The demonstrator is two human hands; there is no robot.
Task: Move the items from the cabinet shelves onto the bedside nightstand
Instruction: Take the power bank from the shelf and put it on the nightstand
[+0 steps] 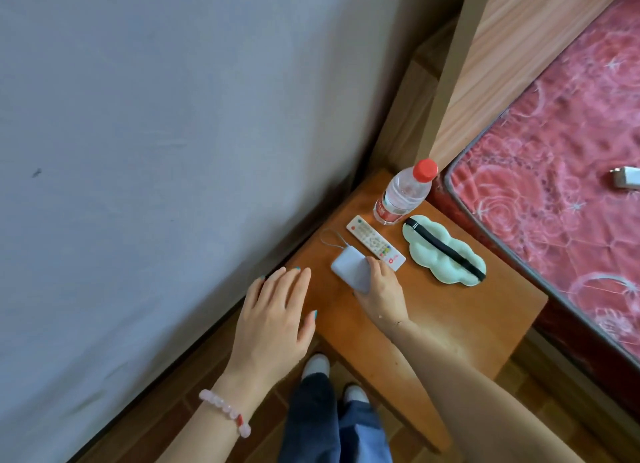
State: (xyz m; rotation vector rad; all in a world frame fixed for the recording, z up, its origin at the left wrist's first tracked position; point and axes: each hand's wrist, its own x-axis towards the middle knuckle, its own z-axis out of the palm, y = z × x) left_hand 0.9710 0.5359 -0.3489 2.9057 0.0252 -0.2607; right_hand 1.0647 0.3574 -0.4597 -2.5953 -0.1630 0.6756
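Bedside corner, grey wall [138, 133] to one side, red patterned mattress [561, 171] to the other; wooden nightstand [450, 310] between them. Item in hand: small pale-grey pouch [348, 267] with a thin cord loop, lying on the nightstand top near its wall-side edge, just beside a white remote control [375, 243]. Right hand [381, 289] closed around the pouch's near end, fingers wrapped over it. Left hand [277, 310] empty, fingers spread, flat near the nightstand's wall-side corner. Step judged: setting down the pouch; next move calls for letting go and drawing the hand back without nudging the remote. Also placed: clear water bottle [403, 192] with red cap, upright behind the remote; mint-green eye mask [443, 251] with black strap, toward the bed. Free surface remains at the near side. Small white object [625, 178] on the mattress, unidentifiable.
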